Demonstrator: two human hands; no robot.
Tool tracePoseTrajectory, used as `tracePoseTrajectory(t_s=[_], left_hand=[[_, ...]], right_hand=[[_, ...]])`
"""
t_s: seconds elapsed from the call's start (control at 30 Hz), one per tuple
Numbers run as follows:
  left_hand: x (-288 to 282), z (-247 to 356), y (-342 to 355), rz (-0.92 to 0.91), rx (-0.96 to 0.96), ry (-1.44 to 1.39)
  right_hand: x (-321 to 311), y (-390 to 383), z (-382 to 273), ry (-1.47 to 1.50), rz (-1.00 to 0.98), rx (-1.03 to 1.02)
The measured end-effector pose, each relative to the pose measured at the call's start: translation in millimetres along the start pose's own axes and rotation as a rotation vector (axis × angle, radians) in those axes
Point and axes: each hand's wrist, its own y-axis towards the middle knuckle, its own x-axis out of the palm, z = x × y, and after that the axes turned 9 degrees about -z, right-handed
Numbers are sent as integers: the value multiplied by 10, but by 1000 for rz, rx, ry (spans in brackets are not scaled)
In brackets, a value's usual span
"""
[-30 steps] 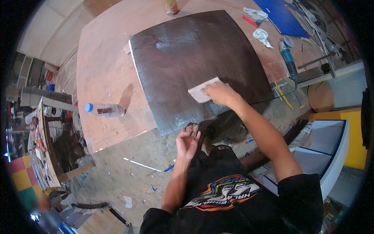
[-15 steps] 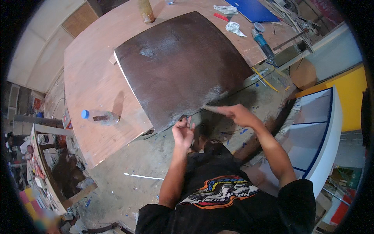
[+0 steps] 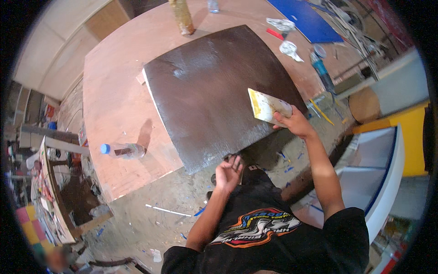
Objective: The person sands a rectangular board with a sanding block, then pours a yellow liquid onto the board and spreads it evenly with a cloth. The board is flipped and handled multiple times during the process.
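Note:
My right hand (image 3: 294, 122) grips a flat white scraper (image 3: 269, 106) with yellow stains, its broad face tilted up above the board. Under it lies a dark brown curved-edge board (image 3: 210, 96) with a pale side edge and whitish patches on its surface. By the board's near edge is my left hand (image 3: 229, 173), palm up with its fingers curled. Something small and dark shows at those fingertips, too unclear to name.
The board rests on a large wooden tabletop (image 3: 114, 91). A clear bottle with blue cap (image 3: 123, 150) lies at left; a brown-stained bottle (image 3: 181, 18) stands at the back. A teal angle grinder (image 3: 321, 73) and white crumpled wrappers (image 3: 290, 50) lie at right. White shelving (image 3: 369, 169) is close on my right.
My right hand has risen and moved forward and right, turning the scraper from edge-on to face-up. My left hand has shifted slightly right and nearer me. The whole view has shifted a little.

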Motion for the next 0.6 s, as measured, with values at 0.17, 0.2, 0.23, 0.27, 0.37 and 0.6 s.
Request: tracePoseTrajectory(t_s=[0.17,0.2,0.23,0.27,0.37,0.6], left_hand=[[125,-105,43,-10,-16,-24],[173,-122,57,-23,-22,-43],[226,-153,65,-38,-36,-62],[290,-189,63,-20,-22,-85],[553,-298,48,38,15,-107],[837,-458,144,172,132,-211]], right_hand=[[-293,1078,-662,-629,-178,-378],[-364,1382,-737,-716,-172,-419],[-434,1700,-783,-805,-162,-455],[-495,2033,-802,-890,-150,-491],[-579,2992,-811,-1068,-78,-362],[-665,4356,-722,-1316,72,-386]])
